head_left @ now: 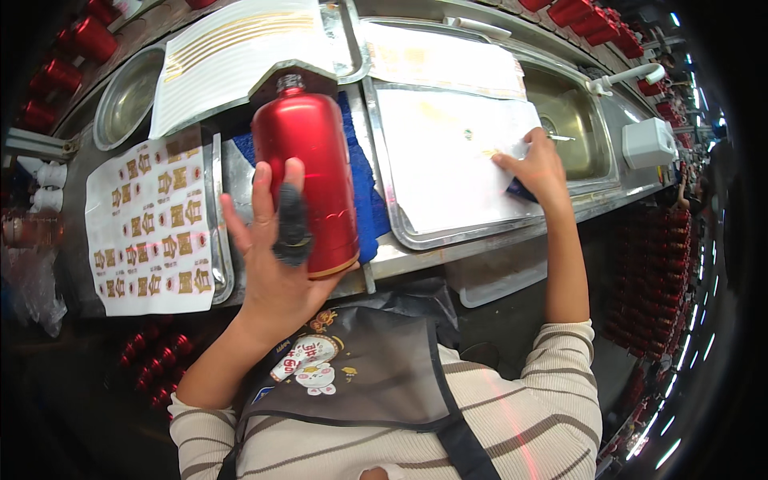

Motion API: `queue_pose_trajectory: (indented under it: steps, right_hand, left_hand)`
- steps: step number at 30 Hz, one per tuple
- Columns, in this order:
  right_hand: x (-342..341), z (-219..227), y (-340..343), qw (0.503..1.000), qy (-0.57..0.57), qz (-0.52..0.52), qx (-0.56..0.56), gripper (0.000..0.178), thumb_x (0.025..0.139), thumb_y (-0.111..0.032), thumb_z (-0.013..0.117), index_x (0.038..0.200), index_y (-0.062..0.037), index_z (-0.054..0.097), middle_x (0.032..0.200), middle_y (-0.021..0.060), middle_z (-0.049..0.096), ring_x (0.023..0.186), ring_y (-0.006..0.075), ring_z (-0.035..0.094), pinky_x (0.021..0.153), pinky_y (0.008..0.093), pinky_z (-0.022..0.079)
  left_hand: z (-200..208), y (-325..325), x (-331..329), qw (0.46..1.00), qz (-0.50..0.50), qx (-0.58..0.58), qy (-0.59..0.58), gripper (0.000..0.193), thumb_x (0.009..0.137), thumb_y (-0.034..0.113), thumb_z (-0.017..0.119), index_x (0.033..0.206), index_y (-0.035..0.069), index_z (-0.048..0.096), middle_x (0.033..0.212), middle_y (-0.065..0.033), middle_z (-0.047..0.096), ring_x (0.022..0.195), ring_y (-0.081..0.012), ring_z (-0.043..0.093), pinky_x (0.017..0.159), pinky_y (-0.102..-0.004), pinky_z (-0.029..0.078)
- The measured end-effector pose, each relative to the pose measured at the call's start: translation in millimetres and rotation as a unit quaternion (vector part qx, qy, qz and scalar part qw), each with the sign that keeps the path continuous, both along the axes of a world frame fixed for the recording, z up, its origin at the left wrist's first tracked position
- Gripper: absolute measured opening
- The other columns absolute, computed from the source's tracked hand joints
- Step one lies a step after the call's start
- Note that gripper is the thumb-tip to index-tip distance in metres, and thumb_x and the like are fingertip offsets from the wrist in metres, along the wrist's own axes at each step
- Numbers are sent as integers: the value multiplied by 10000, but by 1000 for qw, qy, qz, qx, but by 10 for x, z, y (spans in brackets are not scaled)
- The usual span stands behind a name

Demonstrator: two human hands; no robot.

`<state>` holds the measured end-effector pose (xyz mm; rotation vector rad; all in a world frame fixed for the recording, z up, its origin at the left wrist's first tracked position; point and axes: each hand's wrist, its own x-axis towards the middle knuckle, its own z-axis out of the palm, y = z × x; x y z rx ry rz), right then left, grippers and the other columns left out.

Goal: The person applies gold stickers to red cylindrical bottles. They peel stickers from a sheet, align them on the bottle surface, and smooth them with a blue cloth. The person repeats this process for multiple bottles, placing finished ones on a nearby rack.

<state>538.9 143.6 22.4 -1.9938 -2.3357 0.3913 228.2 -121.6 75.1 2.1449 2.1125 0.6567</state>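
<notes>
My left hand [276, 248] is wrapped round the lower part of a glossy red metal bottle [308, 160], some fingers stretched along its side. One finger wears a dark grey cover [293, 228]. The bottle's threaded neck [290, 82] points away from me, beside an angled metal bracket [296, 70]. My right hand [538, 166] is over a white sheet [448, 160] on a metal tray, its thumb by a small gold decal [490, 153]. A dark blue piece [522, 190] shows below that hand; the curled fingers hide how it is held.
Left of the bottle lies a sheet of gold decals [152, 232], with a round metal bowl [128, 100] behind. A blue towel [364, 184] lies under the bottle. On the right are a sink [580, 120], a faucet [628, 78] and a white jug [648, 142]. Red bottles [652, 280] stand in rows.
</notes>
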Motion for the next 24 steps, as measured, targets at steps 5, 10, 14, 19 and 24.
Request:
queue_pose_trajectory:
  steps: [5, 10, 14, 19, 24]
  right_hand:
    - [661, -32, 454, 990, 54, -126, 30, 781, 704, -455, 838, 1270, 17, 579, 1141, 250, 635, 1048, 333, 648, 909, 398, 512]
    - [781, -379, 633, 961, 225, -93, -130, 484, 780, -382, 834, 938, 52, 693, 730, 50, 637, 618, 125, 582, 575, 301, 469]
    - [1146, -499, 717, 928, 333, -139, -95, 261, 783, -193, 845, 886, 20, 734, 763, -13, 658, 644, 61, 529, 592, 234, 400]
    - [462, 98, 163, 972, 111, -45, 204, 277, 826, -258, 751, 881, 10, 708, 730, 48, 671, 685, 115, 584, 668, 305, 469]
    - [-84, 816, -352, 967, 218, 67, 109, 149, 867, -117, 701, 855, 23, 654, 737, 0, 615, 708, 66, 534, 663, 238, 427]
  left_hand:
    - [-110, -12, -30, 993, -1, 43, -113, 1025, 759, 447, 840, 1525, -5, 330, 1632, -242, 197, 1540, -375, 133, 1202, -544, -68]
    - [-56, -57, -47, 979, 35, -28, -199, 944, 764, 467, 836, 1476, -3, 435, 1635, -281, 145, 1540, -378, 132, 1206, -523, -73]
    - [-239, -97, -103, 965, 34, -13, -262, 1156, 744, 465, 852, 1559, -26, 196, 1621, -288, 198, 1500, -392, 259, 1197, -575, -31]
    - [-249, -98, -163, 990, -15, 78, -117, 1217, 732, 449, 861, 1573, -29, 123, 1612, -308, 203, 1488, -413, 283, 1198, -583, -22]
    - [-295, -152, -236, 966, 0, -15, -257, 1064, 779, 451, 821, 1556, 18, 237, 1599, -281, 240, 1511, -391, 231, 1197, -581, -35]
